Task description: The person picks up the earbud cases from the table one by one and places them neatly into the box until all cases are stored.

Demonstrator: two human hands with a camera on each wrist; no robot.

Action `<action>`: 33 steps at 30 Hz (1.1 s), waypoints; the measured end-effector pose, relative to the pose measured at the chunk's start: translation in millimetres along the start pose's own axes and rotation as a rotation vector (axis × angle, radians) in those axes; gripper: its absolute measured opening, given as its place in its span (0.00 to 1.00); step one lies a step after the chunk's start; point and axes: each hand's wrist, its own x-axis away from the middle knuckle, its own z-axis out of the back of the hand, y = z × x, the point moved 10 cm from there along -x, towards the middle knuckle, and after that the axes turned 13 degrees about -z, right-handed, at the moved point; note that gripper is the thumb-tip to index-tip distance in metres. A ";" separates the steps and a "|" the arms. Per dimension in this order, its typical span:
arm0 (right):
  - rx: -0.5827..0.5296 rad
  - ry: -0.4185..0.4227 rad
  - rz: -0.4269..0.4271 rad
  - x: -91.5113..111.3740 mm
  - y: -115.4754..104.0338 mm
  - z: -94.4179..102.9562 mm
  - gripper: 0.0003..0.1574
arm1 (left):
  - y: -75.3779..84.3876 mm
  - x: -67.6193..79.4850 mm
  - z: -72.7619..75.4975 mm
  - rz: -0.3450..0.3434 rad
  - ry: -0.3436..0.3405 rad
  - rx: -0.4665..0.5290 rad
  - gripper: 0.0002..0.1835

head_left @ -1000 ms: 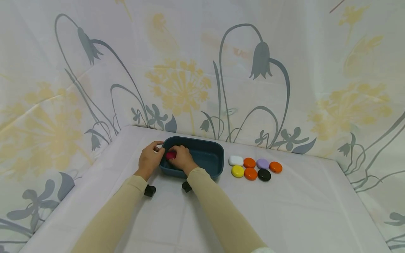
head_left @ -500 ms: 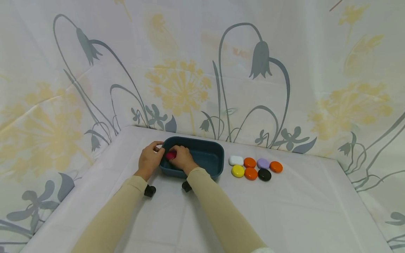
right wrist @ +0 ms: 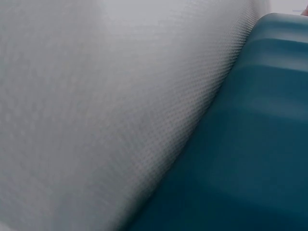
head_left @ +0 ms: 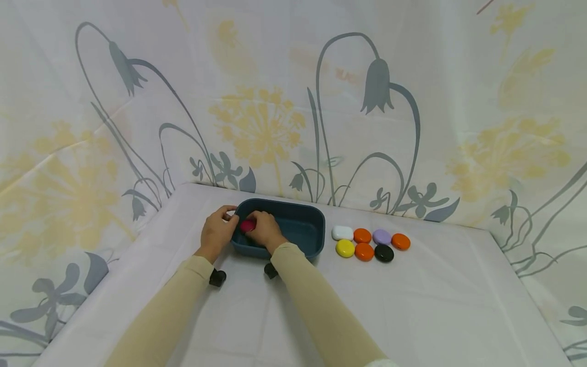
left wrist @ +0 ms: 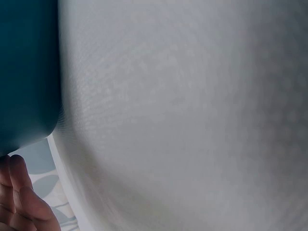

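A dark teal rectangular container (head_left: 300, 206) stands at the back of the table, left of centre. At its left end my left hand (head_left: 216, 234) holds the wall, thumb by the rim; in the left wrist view its bent fingers (left wrist: 21, 192) show beside the container's corner (left wrist: 29, 72). My right hand (head_left: 266, 232) reaches inside and pinches a glossy red rounded piece (head_left: 248, 226) near that same end. The right fingertips are partly hidden behind the hand. Only the container's outer wall (right wrist: 240, 159) fills the right wrist view's right side.
Right of the container, glossy pieces lie in two rows: a white one (head_left: 342, 233), a yellow one (head_left: 345, 248), a lilac one (head_left: 381, 236), a black one (head_left: 383, 253) and several orange ones (head_left: 364, 252). A flower-patterned curtain (head_left: 284, 102) rises behind the white-covered table (head_left: 412, 311).
Both hands, the red piece and the container keep their places. Only a very slight shift of the head view shows.
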 end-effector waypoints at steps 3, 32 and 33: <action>0.011 0.009 0.009 -1.1 -0.8 0.5 0.26 | -0.4 -0.2 0.5 0.001 0.002 -0.001 0.20; -0.129 0.079 -0.026 5.1 3.9 14.4 0.27 | 3.5 -1.7 0.3 0.007 -0.027 -0.016 0.20; -0.139 0.084 -0.025 6.3 3.7 14.6 0.27 | 2.1 -0.6 -0.2 0.013 -0.032 -0.021 0.20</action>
